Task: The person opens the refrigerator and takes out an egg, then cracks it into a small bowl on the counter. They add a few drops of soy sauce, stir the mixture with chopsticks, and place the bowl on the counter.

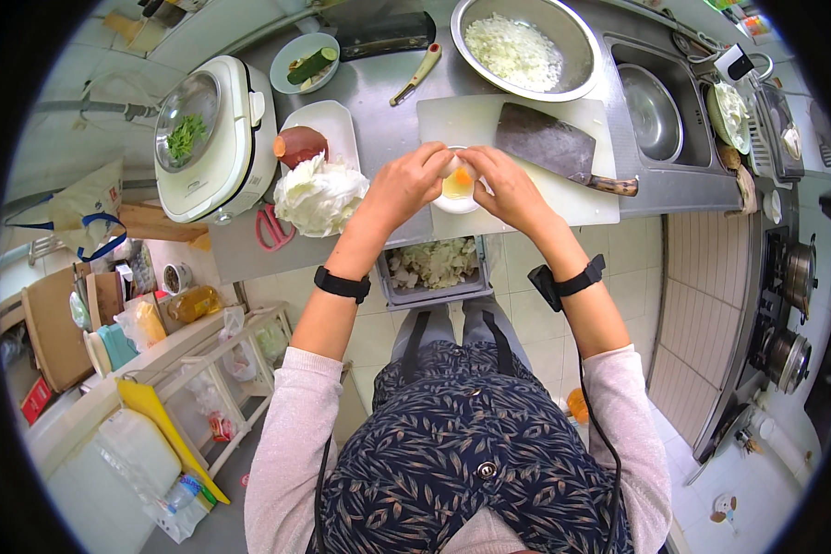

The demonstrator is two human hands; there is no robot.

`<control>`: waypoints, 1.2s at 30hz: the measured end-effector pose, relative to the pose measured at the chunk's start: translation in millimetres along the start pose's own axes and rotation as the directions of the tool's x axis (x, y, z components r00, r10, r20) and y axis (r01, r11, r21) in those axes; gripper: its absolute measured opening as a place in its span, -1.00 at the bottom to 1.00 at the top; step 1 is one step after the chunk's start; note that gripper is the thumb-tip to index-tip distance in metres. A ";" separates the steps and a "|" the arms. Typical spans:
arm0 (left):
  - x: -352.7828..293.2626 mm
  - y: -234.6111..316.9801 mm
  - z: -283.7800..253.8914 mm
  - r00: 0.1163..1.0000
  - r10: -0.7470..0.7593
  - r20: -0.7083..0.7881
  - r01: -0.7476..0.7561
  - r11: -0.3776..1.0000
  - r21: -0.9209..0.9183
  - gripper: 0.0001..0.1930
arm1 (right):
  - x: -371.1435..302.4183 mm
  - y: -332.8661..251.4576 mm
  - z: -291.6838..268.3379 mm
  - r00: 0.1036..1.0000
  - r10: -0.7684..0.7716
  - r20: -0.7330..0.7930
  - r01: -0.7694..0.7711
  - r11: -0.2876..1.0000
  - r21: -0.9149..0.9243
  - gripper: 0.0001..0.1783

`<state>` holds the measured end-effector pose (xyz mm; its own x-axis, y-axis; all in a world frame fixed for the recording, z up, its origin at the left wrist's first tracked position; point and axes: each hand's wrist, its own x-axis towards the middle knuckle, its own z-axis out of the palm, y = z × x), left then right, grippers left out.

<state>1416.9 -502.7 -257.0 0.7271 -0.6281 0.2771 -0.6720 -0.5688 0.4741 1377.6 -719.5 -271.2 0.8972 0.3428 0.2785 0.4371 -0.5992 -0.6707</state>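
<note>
Over a small white bowl (446,204), my left hand (406,185) and my right hand (510,189) grip a cracked egg (453,166) between their fingertips. Orange yolk (459,181) shows just below the shell, at the bowl. The bowl stands at the front of a white cutting board (563,205). A broad cleaver (547,140) with a wooden handle lies on the board, right of my hands. Beside my left wrist sits a white leafy cabbage head (321,196), with a reddish-brown root vegetable (301,146) on a white tray (342,129) behind it.
A steel bowl of chopped white pieces (584,57) stands at the back, near the sink (695,138). Left are a white appliance (222,138), pink-handled scissors (272,229) and a peeler-like knife (417,74). Below the counter edge is a grey bin (434,297) of scraps.
</note>
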 end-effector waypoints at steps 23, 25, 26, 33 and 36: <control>-7.9 4.5 -16.8 0.938 -0.316 0.142 0.346 0.849 -0.399 -0.50 | 1.4 -14.7 -31.0 0.974 0.206 0.094 -0.224 0.933 0.280 -0.58; -10.3 1.3 -16.3 0.876 -0.428 0.223 0.480 0.725 -0.493 -0.46 | -2.5 -11.9 -32.8 0.965 0.249 0.086 -0.263 0.900 0.348 -0.58; -13.2 1.4 -14.0 0.876 -0.427 0.223 0.470 0.653 -0.594 -0.45 | -5.4 -10.3 -32.6 0.960 0.269 0.077 -0.278 0.880 0.386 -0.59; -29.4 -7.7 9.2 0.936 -0.287 0.202 0.343 0.872 -0.350 -0.43 | -23.5 3.9 -0.1 0.967 0.251 -0.053 -0.236 0.953 0.191 -0.62; -44.3 -4.0 24.7 0.898 -0.395 0.192 0.422 0.658 -0.623 -0.46 | -33.3 4.4 14.4 0.944 0.324 -0.067 -0.295 0.915 0.274 -0.56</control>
<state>1383.9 -485.8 -291.8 0.8918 -0.4414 -0.0987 -0.0477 -0.3088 0.9499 1348.7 -723.2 -293.4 0.9925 0.0810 0.0910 0.1180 -0.4511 -0.8847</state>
